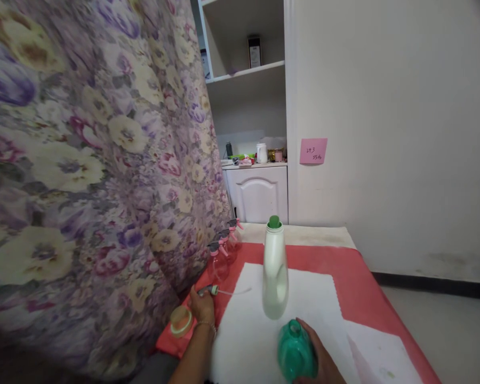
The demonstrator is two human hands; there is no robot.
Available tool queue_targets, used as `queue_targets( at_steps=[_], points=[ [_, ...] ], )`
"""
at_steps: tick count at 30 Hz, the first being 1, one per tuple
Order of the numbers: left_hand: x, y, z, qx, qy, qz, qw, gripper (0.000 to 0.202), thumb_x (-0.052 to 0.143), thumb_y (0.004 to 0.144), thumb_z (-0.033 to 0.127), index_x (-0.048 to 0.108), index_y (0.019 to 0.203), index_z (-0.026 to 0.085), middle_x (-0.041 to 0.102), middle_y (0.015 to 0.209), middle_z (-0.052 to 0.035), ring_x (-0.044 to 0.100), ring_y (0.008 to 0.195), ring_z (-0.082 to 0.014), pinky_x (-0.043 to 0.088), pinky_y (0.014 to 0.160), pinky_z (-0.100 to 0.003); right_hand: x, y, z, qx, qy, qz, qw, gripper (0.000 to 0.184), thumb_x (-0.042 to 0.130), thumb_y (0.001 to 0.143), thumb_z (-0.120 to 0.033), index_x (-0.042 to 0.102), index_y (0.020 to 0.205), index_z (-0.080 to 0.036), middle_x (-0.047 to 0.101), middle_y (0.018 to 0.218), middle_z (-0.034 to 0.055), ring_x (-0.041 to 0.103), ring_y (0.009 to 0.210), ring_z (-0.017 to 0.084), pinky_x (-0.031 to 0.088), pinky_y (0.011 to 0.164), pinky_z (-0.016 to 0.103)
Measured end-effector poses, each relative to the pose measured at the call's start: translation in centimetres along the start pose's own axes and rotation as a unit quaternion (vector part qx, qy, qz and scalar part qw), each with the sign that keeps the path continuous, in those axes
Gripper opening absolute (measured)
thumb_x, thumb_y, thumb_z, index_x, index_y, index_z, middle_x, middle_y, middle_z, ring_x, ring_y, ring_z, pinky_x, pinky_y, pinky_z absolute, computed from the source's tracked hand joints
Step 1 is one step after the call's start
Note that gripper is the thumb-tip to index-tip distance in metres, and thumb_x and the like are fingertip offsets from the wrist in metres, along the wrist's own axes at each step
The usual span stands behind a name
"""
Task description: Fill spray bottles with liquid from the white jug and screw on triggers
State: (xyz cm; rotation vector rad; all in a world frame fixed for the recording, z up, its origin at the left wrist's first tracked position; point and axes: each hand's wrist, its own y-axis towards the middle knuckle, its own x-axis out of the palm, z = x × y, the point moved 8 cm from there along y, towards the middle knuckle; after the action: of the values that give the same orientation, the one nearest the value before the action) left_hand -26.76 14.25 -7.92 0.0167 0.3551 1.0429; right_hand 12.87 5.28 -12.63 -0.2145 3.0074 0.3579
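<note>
Green translucent bottle [297,352] is in your right hand [317,346], the fingers curled round its right side and its open mouth facing up; whether its base touches the sheet below, you cannot tell from this view. Take the tall pale-green jug [275,277] as the hub of the clock, with twelve straight ahead: your green translucent bottle lies between five and six o'clock, near the jug but apart from it. The jug stands upright on a white sheet [244,330], a green cap [274,221] in its mouth. At eight o'clock your left hand [202,308] grips a trigger spray head [214,290], whose thin dip tube [234,292] points back over the sheet towards the jug. Just outside that hand, also at eight, sits a round tub [181,322]. Clear spray bottles [218,266] with pink-and-black heads line up from nine to past ten. Red cloth [328,261] covers most of the bench [326,236], and a floral curtain [104,160] hangs at ten.
</note>
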Motion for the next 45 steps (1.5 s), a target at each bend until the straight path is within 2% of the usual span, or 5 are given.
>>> queue_targets(
  at_steps=[12,18,23,28,45],
  points=[
    [0.4,-1.6,0.2,0.017,0.17,-0.065,0.983,0.045,0.061,0.088,0.034,0.048,0.129,0.02,0.049,0.136,-0.0102,0.056,0.112,-0.0258,0.05,0.09,-0.046,0.6,-0.4,2.4,-0.022,-0.044,0.006,0.999,0.097,0.078,0.057,-0.047,0.035,0.14,-0.021,0.053,0.139,0.0167,0.051,0.128,0.038,0.041,0.105,0.046],
    [-0.2,-3.9,0.2,0.08,0.206,-0.089,0.971,0.056,0.054,0.086,0.027,0.039,0.136,0.008,0.03,0.145,-0.0265,0.052,0.121,-0.0351,0.048,0.09,-0.046,0.5,-0.4,1.7,-0.036,-0.073,-0.003,0.997,0.097,0.077,0.06,-0.045,0.033,0.143,-0.019,0.051,0.142,0.0162,0.05,0.129,0.038,0.042,0.106,0.044],
    [-0.2,-9.2,0.2,0.211,0.217,-0.11,0.947,0.053,0.043,0.092,0.026,0.034,0.143,0.013,0.039,0.145,-0.0193,0.035,0.137,-0.0314,0.039,0.105,-0.046,0.4,-0.5,1.3,-0.028,-0.115,-0.022,0.993,0.094,0.074,0.063,-0.036,0.032,0.145,-0.016,0.049,0.144,0.0163,0.046,0.133,0.036,0.043,0.106,0.04],
    [2.7,-13.8,0.2,0.409,0.268,-0.161,0.857,0.042,0.039,0.094,0.021,0.051,0.134,0.017,0.057,0.135,-0.0132,0.049,0.127,-0.027,0.038,0.106,-0.045,-0.1,-0.6,0.8,-0.082,-0.131,-0.004,0.988,0.092,0.075,0.063,-0.031,0.034,0.144,-0.021,0.053,0.142,0.0138,0.047,0.132,0.04,0.045,0.103,0.043],
    [3.7,-13.8,-1.0,0.489,0.318,-0.125,0.803,0.034,0.045,0.092,0.02,0.068,0.116,0.022,0.067,0.127,-0.008,0.059,0.117,-0.0248,0.044,0.099,-0.041,-4.2,1.6,-2.5,-0.034,-0.072,0.087,0.993,0.094,0.069,0.066,-0.069,0.034,0.142,-0.026,0.05,0.14,0.0156,0.047,0.131,0.039,0.04,0.106,0.05]
  ],
)
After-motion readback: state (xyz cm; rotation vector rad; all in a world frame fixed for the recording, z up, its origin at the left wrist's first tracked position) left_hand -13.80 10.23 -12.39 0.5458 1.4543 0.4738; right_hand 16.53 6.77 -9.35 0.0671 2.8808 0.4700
